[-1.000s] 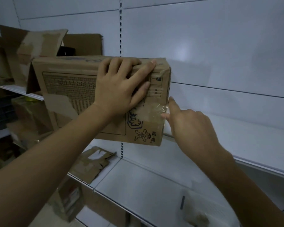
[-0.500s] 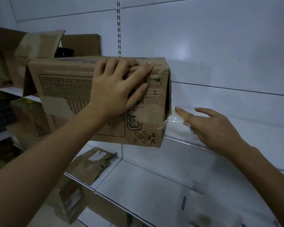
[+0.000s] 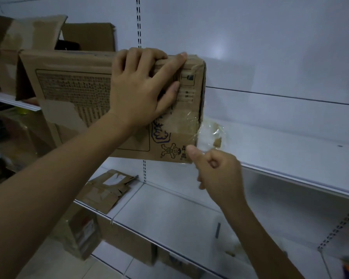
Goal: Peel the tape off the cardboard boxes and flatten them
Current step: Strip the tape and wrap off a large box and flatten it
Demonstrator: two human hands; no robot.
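A brown printed cardboard box (image 3: 73, 91) is held up against the shelf edge. My left hand (image 3: 141, 87) grips its top right edge, fingers curled over the top and thumb on the front face. A strip of clear tape (image 3: 209, 133) hangs loose off the box's right side, with a scrap of brown paper stuck to it. My right hand (image 3: 216, 174) is at the box's lower right corner, fingers curled and thumb up, pinching the loose end of that tape. More clear tape still covers the front face near that corner.
Open cardboard boxes (image 3: 28, 37) stand on the upper shelf at left. A flattened box (image 3: 107, 190) lies on the lower shelf. More boxes (image 3: 83, 232) sit below. The white shelf (image 3: 290, 154) runs to the right, with crumpled tape (image 3: 230, 246) on the lower shelf.
My right hand went from open fingers beside the box to a curled pinch at its lower corner. The tape now stands out farther from the box's right side. My left hand kept its grip.
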